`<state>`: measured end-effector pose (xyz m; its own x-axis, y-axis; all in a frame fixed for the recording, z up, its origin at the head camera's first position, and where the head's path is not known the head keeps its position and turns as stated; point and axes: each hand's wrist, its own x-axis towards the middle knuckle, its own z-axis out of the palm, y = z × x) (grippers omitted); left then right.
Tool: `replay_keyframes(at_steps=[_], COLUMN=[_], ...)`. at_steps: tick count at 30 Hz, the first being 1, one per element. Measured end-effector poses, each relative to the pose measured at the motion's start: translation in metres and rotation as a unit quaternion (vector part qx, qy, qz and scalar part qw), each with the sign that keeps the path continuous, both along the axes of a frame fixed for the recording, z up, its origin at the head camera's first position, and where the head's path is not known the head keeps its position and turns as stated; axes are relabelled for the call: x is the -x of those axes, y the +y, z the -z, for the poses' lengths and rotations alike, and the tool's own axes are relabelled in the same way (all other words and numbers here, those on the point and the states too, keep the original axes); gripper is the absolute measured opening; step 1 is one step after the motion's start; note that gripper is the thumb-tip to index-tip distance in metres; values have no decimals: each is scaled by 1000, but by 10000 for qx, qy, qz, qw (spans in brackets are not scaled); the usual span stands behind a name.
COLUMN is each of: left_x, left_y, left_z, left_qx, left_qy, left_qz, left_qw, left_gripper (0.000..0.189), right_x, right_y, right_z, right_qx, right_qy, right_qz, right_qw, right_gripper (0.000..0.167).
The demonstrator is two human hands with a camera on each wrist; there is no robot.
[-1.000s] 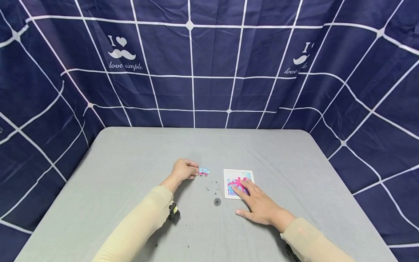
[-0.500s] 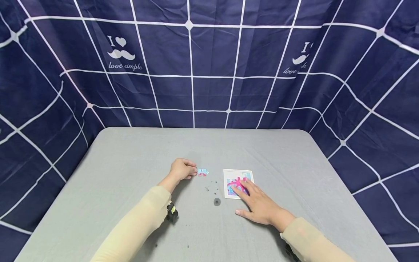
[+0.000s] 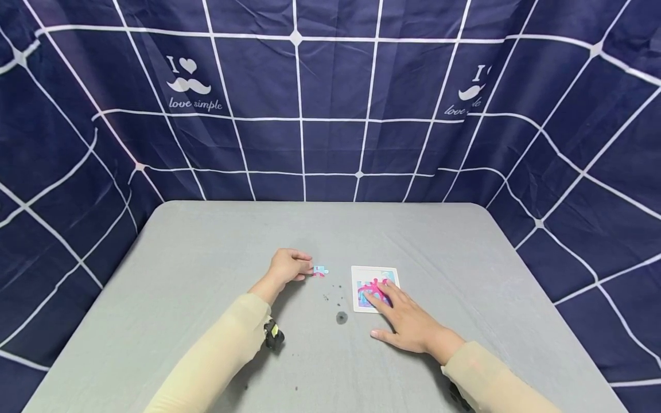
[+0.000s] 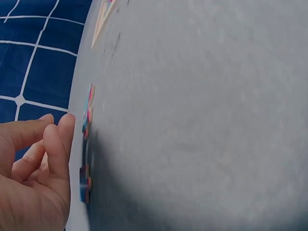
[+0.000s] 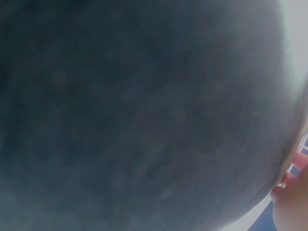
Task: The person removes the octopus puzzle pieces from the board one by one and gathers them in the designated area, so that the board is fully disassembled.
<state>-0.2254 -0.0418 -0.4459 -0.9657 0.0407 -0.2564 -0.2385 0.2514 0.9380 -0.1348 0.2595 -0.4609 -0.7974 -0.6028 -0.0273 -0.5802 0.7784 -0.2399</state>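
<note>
My left hand [image 3: 287,267] hovers low over the left-centre of the table, fingers loosely bent. Its fingertips are at the near end of a small blue and pink jigsaw piece [image 3: 319,272]; contact is hard to tell. In the left wrist view nothing shows between the fingers of that hand [image 4: 43,168]. Beyond it one jigsaw piece [image 4: 88,110] lies past the fingertips and another piece [image 4: 84,185] lies alongside the palm. My right hand [image 3: 408,321] rests with spread fingers on a white-framed jigsaw puzzle [image 3: 361,271], hiding its lower right part. The puzzle is partly filled with pink and blue pieces.
A grey cloth covers the table [image 3: 248,229]. A round dark spot [image 3: 342,318] and several small specks mark it between the hands. Navy curtains [image 3: 330,103] with white grid lines surround the back and sides. Only some fingers [image 5: 288,180] show in the dark right wrist view.
The left hand draws slightly back to the left, then returns to the jigsaw piece, which has shifted and turned a little. The right hand stays on the puzzle.
</note>
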Motion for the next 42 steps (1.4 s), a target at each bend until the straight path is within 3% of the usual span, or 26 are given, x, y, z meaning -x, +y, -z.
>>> replay_keyframes(at_steps=[19,30,42], left_x=[-5,-8,-11], left_y=[30,45,70], left_z=[2,2,0], left_qx=[-391,-591,-653], left_qy=[-182,-174,-171], left_qz=[342,508,620], left_qw=[9985,9968,9958], left_gripper=[24,24,21], right_x=[0,-1,-4], right_y=[-1,1,2], right_z=[-2,-7,-5], right_qx=[-11,9,41], right_qy=[149,35,267], right_qz=[-123,-102,-177], right_qw=[9998,9999,9995], right_gripper=[87,84,82])
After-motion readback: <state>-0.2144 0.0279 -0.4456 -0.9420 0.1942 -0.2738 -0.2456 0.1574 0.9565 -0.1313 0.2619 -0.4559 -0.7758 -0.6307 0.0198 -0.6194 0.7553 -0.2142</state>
